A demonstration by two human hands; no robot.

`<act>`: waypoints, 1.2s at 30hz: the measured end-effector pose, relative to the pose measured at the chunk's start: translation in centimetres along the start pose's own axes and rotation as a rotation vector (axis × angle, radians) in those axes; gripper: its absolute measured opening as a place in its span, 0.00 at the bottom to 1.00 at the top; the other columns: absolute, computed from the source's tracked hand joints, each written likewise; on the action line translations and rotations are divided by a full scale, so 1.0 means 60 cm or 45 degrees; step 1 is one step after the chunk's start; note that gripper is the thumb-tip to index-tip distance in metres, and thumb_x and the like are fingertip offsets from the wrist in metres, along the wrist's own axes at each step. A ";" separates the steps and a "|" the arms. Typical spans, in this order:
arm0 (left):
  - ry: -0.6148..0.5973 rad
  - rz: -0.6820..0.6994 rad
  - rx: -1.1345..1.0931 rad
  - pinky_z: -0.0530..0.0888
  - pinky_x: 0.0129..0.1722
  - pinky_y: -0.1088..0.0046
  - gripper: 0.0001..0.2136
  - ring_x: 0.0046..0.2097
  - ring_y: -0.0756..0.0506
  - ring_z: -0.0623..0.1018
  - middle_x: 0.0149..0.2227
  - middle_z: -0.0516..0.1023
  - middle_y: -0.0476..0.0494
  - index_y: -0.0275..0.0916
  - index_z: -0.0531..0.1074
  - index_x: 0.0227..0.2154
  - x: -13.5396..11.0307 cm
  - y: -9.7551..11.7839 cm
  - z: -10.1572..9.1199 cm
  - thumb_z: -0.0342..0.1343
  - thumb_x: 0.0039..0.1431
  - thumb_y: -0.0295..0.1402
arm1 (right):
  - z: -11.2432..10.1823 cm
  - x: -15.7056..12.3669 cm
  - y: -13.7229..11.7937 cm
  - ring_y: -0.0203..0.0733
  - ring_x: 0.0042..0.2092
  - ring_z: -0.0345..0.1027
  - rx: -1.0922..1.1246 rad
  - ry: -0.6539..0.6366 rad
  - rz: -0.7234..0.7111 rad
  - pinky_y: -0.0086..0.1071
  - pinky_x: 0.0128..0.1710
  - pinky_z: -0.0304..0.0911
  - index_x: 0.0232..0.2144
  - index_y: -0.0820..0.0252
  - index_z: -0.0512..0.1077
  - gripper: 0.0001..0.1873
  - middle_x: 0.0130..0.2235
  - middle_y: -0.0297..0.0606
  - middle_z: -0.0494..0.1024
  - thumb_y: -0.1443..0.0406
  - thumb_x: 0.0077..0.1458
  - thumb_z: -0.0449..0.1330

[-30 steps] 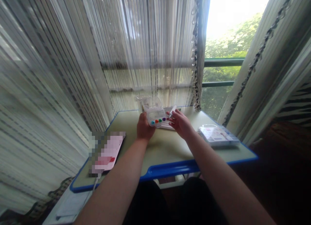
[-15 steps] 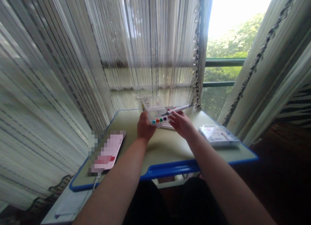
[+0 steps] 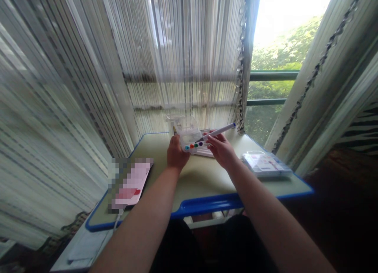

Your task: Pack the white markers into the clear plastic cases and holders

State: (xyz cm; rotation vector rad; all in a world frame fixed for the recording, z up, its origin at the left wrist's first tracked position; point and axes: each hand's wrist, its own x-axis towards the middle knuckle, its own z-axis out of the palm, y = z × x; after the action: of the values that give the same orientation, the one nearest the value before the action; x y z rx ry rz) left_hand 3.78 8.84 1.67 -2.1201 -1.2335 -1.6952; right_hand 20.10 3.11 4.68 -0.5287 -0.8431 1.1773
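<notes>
My left hand (image 3: 177,154) is closed round the left side of a small clear plastic marker case (image 3: 189,128), held above the table with its lid open. A row of colored dots, blue, orange, green and purple, shows on the case's near face. My right hand (image 3: 221,150) pinches a white marker (image 3: 220,132) with a blue end pointing up to the right. The marker's dark lower end reaches down to the case; whether it touches is too small to tell. White pen-like items (image 3: 203,152) lie on the table behind the hands, partly hidden.
A table (image 3: 203,178) with a blue rim stands before me. On its right lies a closed clear case (image 3: 267,165); on its left, a tablet-like device (image 3: 134,182), partly pixelated, with a white cable. String curtains (image 3: 183,48) and a window are behind.
The marker in my right hand has tilted more steeply, its blue end rising and moving a little to the right. My left hand and the case have hardly moved.
</notes>
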 end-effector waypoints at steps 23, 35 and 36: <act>-0.073 0.022 -0.015 0.73 0.45 0.61 0.16 0.46 0.40 0.75 0.43 0.73 0.37 0.38 0.64 0.44 -0.003 -0.007 0.006 0.54 0.52 0.35 | -0.004 -0.013 0.024 0.48 0.51 0.63 -1.275 -0.169 -0.778 0.45 0.55 0.56 0.42 0.51 0.75 0.13 0.47 0.40 0.73 0.57 0.54 0.58; -0.087 0.012 -0.004 0.73 0.45 0.60 0.16 0.46 0.39 0.75 0.42 0.74 0.36 0.38 0.65 0.43 -0.003 -0.009 0.007 0.53 0.50 0.33 | -0.003 -0.016 0.028 0.33 0.23 0.57 -1.161 -0.068 -0.599 0.29 0.25 0.55 0.33 0.55 0.71 0.10 0.22 0.28 0.67 0.58 0.49 0.62; -0.087 0.010 -0.006 0.73 0.46 0.60 0.16 0.46 0.39 0.74 0.42 0.74 0.37 0.38 0.65 0.44 -0.003 -0.009 0.008 0.53 0.51 0.34 | -0.003 -0.017 0.026 0.33 0.23 0.58 -1.172 -0.074 -0.631 0.30 0.26 0.57 0.35 0.55 0.72 0.10 0.23 0.29 0.69 0.58 0.50 0.62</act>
State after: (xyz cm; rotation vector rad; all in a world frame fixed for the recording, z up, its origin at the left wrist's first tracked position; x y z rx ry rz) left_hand 3.74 9.38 1.19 -2.2000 -1.2385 -1.6363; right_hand 19.20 2.63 3.11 -0.9554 -1.4652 0.2978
